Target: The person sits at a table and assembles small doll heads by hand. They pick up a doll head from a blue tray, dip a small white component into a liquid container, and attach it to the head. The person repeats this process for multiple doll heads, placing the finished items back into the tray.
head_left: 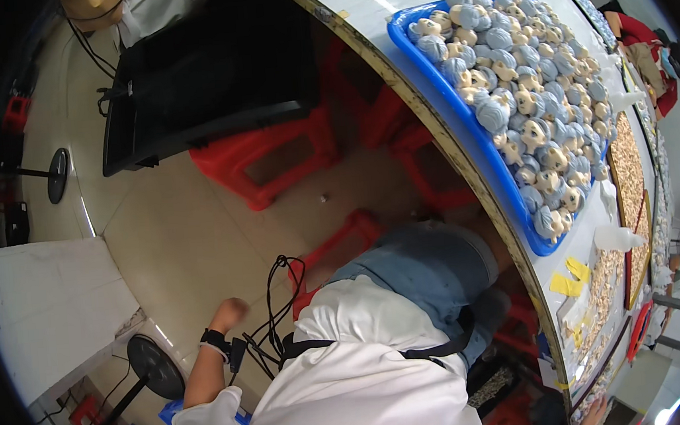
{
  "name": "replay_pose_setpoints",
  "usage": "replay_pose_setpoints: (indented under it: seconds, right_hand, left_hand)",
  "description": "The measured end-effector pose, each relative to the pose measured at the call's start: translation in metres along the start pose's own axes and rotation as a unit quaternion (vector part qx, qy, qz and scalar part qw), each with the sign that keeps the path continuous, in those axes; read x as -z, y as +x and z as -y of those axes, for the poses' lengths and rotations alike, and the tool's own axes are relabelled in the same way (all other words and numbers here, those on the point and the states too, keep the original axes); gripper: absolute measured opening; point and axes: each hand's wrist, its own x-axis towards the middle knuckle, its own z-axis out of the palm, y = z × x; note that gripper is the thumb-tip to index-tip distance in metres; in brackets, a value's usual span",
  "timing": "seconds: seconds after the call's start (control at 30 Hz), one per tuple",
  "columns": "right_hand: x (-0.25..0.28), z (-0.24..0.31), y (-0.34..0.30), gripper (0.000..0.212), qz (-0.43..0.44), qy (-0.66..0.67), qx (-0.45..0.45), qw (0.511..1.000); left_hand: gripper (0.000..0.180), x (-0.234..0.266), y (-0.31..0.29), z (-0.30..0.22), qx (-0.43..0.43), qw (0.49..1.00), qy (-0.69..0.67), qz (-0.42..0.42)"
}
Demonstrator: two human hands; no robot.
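My left hand [230,313] hangs out at my left side, above the tiled floor. Its fingers look curled into a loose fist, a little blurred, and nothing shows in them. On that wrist are a dark watch [213,339] and a pale band. Loops of black cable [274,313] hang between this hand and my waist, apart from the fingers. My right hand is not in view. To my right, on the table, a blue tray [487,177] is heaped with small doll heads [535,105] with blue-grey hair.
Red plastic stools [260,159] stand under the curved table edge [429,121]. A large black crate [202,87] is ahead on the left; a white surface [59,302] lies left. White bottles [618,238] and yellow tape strips [567,281] lie on the table. Another person's hand [594,415] shows lower right.
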Motion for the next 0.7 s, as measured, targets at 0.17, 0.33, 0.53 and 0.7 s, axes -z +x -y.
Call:
replay_pose_setpoints:
  seconds: [0.17,0.33,0.53,0.7]
  right_hand:
    - [0.031,0.074,-0.024,0.056,0.042,0.053,-0.094,0.993]
    - [0.018,0.058,-0.014,0.059,0.017,-0.058,-0.072,0.996]
    - [-0.065,-0.044,0.008,0.047,-0.069,-0.022,-0.020,0.997]
    - [-0.053,0.014,-0.006,0.046,-0.069,0.012,-0.016,0.997]
  left_hand:
    - [0.023,-0.009,0.001,-0.019,-0.012,1.000,-0.007,0.020]
    - [0.021,-0.012,0.011,-0.058,-0.110,0.994,-0.025,-0.014]
    - [0.021,-0.021,-0.006,-0.078,-0.125,0.990,-0.024,-0.062]
    - [0.024,-0.021,-0.040,-0.058,-0.059,0.996,-0.043,-0.049]
